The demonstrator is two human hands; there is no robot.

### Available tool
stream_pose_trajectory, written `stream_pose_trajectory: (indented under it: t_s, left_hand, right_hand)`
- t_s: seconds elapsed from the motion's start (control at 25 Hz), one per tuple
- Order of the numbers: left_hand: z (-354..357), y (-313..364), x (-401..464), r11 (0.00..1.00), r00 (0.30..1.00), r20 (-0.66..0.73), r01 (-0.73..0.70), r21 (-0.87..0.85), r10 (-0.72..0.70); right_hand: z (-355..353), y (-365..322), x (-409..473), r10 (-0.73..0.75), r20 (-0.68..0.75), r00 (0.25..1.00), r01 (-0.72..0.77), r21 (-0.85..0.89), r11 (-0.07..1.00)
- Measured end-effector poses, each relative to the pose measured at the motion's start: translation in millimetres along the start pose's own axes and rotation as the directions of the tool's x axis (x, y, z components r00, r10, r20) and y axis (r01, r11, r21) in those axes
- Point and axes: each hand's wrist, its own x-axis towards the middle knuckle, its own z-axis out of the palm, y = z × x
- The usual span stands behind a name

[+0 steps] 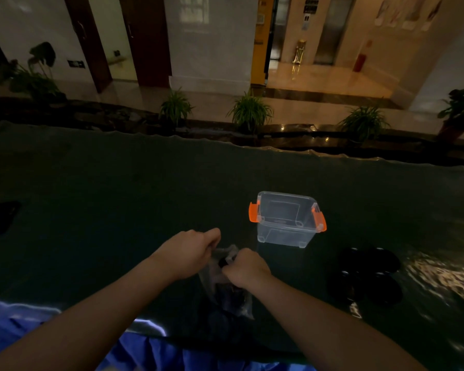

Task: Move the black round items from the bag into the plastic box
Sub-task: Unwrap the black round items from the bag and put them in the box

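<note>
A clear plastic bag point(225, 290) with dark round items inside lies on the dark table, near the front edge. My left hand point(192, 253) pinches the bag's top from the left. My right hand point(245, 267) grips the same opening from the right. A clear plastic box point(284, 232) with orange latches stands open and empty just beyond and to the right of my hands. Several black round items point(368, 275) lie in a loose pile on the table to the right of the bag.
A dark phone point(0, 218) lies at the table's far left. The table's far edge point(225, 141) runs across the view, with potted plants point(249, 111) on the floor beyond. Blue fabric point(145, 349) hangs at the near edge.
</note>
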Motion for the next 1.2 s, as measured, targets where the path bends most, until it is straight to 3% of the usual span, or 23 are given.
stream_pose_trajectory:
  t_s: [0.2, 0.36, 0.52, 0.6, 0.8, 1.08, 1.2]
  left_hand:
    - [-1.9, -1.5, 0.5, 0.99, 0.999, 0.038, -0.019, 0.137, 0.014]
    - [4.3, 1.9, 3.8, 0.999, 0.999, 0.02, -0.043, 0.022, 0.042]
    - [7.1, 7.5, 12.6, 0.999, 0.997, 0.079, 0.002, -0.041, 0.001]
    - [11.8, 12.5, 19.7, 0.995, 0.994, 0.066, 0.089, -0.038, -0.086]
    - [18.3, 27.1, 26.4, 0.951, 0.946, -0.101, 0.308, -0.026, -0.309]
    - [26.4, 25.2, 21.1, 0.961, 0.967, 0.044, 0.253, -0.111, -0.25]
    - [29.7, 26.4, 15.3, 0.971, 0.984, 0.015, 0.175, -0.164, -0.175]
  right_hand:
    - [-26.4, 18.9, 4.6, -0.072, -0.148, 0.986, 0.044, -0.185, 0.982]
    - [-52.5, 35.1, -2.6, -0.262, -0.272, 0.926, 0.152, -0.366, 0.918]
    - [-75.2, 38.7, -16.7, -0.401, -0.095, 0.911, 0.32, -0.448, 0.835]
    - [-77.0, 36.6, -19.6, -0.352, -0.006, 0.936, 0.304, -0.492, 0.816]
    - [-71.2, 34.6, -20.8, -0.24, 0.017, 0.971, 0.202, -0.605, 0.771]
    - [-81.7, 29.2, -34.3, -0.279, -0.018, 0.96, 0.191, -0.683, 0.705]
    - [-75.0, 7.9, -34.8, -0.458, 0.047, 0.888, 0.372, -0.659, 0.654]
